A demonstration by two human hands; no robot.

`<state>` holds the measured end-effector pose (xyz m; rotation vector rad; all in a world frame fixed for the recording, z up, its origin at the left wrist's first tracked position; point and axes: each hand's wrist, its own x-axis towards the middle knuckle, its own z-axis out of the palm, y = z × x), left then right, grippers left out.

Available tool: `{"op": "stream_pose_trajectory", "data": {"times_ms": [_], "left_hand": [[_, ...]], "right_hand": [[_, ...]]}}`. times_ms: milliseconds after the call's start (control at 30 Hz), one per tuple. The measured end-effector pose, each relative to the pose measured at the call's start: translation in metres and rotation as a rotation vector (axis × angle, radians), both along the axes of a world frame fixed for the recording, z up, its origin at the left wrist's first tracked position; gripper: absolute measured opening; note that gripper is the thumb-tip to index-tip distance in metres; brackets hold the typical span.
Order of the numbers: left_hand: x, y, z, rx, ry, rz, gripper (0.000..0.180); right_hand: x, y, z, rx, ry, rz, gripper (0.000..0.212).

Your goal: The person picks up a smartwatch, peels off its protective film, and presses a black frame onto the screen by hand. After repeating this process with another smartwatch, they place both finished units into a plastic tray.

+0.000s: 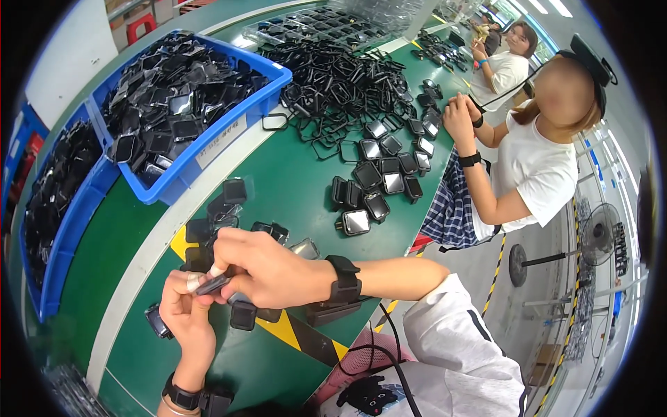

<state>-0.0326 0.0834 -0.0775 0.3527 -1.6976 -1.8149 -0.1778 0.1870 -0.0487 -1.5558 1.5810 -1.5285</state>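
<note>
Between my fingers is a small, dark, flat piece (212, 284), seen nearly edge-on, so its exact kind is unclear. My left hand (186, 304) pinches it from the left, a white wrap on one finger. My right hand (267, 270) grips it from the other side, its thumb also wrapped in white. Below my right hand lies a black, square, watch-like case (242, 315). Another black case (158, 321) rests left of my left wrist. Just beyond my hands are several more dark square pieces (234, 190), some in clear film.
Blue bins (236, 132) full of black, film-wrapped pieces stand at the left. A heap of black frames (340, 76) and rows of square cases (392, 182) cover the far green table (278, 170). A co-worker (538, 167) sits at the right; a fan (599, 233) stands behind.
</note>
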Motion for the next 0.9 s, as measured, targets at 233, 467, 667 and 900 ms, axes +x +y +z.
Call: {"op": "stream_pose_trajectory", "data": {"times_ms": [233,467,667,900], "left_hand": [[-0.003,0.002,-0.001,-0.039,0.036,0.037,0.031],[0.005,-0.014,-0.012,-0.104,0.03,-0.019,0.033],[-0.003,-0.009,-0.014,-0.024,0.037,-0.028,0.036],[0.004,-0.016,-0.029,-0.062,-0.01,0.031,0.042]], "right_hand": [[-0.006,-0.001,-0.004,-0.017,-0.011,0.054,0.027],[-0.012,-0.001,0.006,-0.001,-0.04,0.131,0.023],[-0.012,-0.006,-0.006,-0.011,-0.113,0.021,0.02],[-0.02,-0.008,-0.005,-0.116,-0.123,0.14,0.024]]}}
